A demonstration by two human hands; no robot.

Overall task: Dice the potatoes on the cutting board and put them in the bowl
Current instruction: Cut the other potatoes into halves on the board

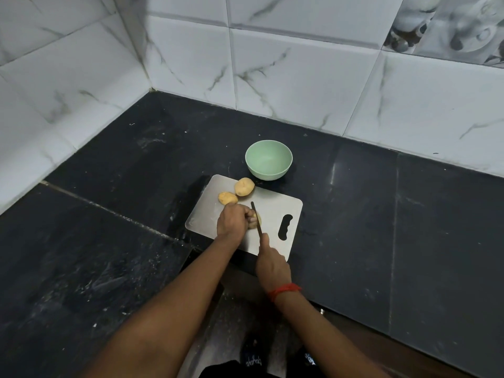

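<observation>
A potato (253, 225) is held on the cutting board (275, 211) by the curled left hand (233, 218) while a knife (254, 209), gripped in the right hand (271, 261), is poised just beside the fingers, which are best kept tucked as even slices are cut, the green bowl (268, 173) standing empty just beyond.

Single head-worn view, angled down, forward, over the countertop (354, 214)

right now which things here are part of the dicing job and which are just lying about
In the job: cutting board, held potato under the left hand, knife in the right hand, large spare potato, small spare potato, green bowl.
Just there: black counter, tiled wall, red wrist thread.
</observation>
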